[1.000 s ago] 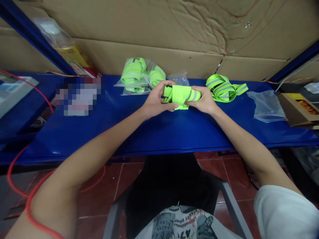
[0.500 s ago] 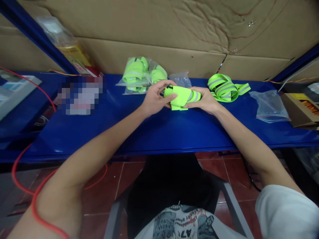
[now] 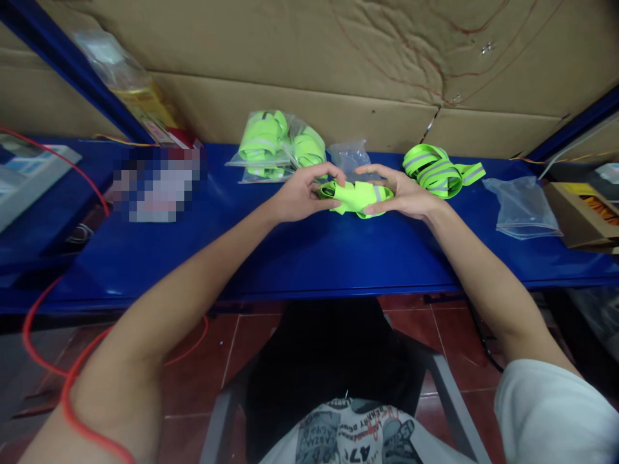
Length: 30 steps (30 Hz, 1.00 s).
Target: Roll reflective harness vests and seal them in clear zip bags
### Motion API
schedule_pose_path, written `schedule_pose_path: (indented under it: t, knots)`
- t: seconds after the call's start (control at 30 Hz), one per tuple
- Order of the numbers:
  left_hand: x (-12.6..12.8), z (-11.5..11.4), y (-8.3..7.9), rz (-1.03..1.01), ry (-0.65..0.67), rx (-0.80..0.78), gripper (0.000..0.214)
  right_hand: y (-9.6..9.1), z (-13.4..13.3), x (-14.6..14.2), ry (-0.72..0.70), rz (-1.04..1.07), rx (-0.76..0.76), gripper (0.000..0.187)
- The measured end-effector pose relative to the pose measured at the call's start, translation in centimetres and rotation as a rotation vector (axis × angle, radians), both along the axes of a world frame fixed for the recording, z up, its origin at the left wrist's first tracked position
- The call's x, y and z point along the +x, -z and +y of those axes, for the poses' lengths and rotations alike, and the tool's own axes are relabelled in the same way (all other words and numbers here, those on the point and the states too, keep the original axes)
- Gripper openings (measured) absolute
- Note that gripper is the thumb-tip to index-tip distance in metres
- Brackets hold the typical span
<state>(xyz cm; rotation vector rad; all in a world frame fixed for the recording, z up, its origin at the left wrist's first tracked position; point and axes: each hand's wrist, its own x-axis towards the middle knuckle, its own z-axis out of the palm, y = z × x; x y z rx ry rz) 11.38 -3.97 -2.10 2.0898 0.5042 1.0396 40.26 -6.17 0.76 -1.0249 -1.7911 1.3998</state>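
A neon-green reflective strap [image 3: 351, 197], folded into a bundle with a grey stripe, is held between both hands over the blue table. My left hand [image 3: 304, 193] pinches its left end between thumb and fingers, where a small black part shows. Around the right end curl the thumb and fingers of my right hand [image 3: 403, 192]. Behind my left hand lie clear bags with green straps [image 3: 264, 138] inside. To the right of my right hand rests a loose coil of the same reflective strap [image 3: 432, 169].
A clear plastic bag [image 3: 351, 156] lies behind the hands, and a zip bag [image 3: 525, 206] at right beside a cardboard box [image 3: 583, 212]. A bottle [image 3: 140, 93] stands at back left. A red hose [image 3: 68, 386] loops by my left arm. Cardboard [image 3: 290, 51] lines the back.
The strap bundle has been turned and pressed lower and flatter. My right hand has shifted its grip, its fingers now raised over the right end. The other things stay put.
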Motion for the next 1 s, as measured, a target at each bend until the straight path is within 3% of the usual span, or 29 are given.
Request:
schedule_pose_path:
  t: [0.07, 0.2, 0.4, 0.5, 0.67, 0.73, 0.87, 1.0]
  knots:
    - [0.1, -0.1, 0.1, -0.004, 0.019, 0.03, 0.043, 0.2, 0.2, -0.1, 0.012, -0.057, 0.025, 0.105]
    - [0.5, -0.5, 0.6, 0.008, -0.03, 0.039, 0.049, 1.0, 0.7, -0.5, -0.017, -0.145, 0.158, 0.09]
    - [0.3, 0.4, 2.0, -0.003, -0.065, -0.175, 0.103, 2.1, 0.8, -1.2, 0.062, -0.23, 0.46, 0.081]
    - [0.2, 0.6, 1.7, 0.003, -0.06, -0.177, 0.098, 2.0, 0.4, -1.5, 0.107, -0.244, 0.587, 0.08]
    - [0.6, -0.8, 0.2, 0.026, -0.119, -0.026, 0.106, 1.3, -0.4, -1.8, 0.172, -0.331, 0.8, 0.073]
    - [0.9, -1.1, 0.0, 0.008, -0.165, 0.001, 0.097, 1.2, -0.6, -1.9, 0.162, -0.34, 0.851, 0.068]
    - [1.3, -0.9, 0.7, -0.033, -0.222, 0.061, 0.08, 1.5, -0.8, -2.0, 0.147, -0.367, 0.849, 0.066]
    - [1.2, -0.6, 1.5, 0.007, -0.262, 0.105, 0.074, 1.8, -0.6, -1.7, 0.081, -0.393, 0.775, 0.081]
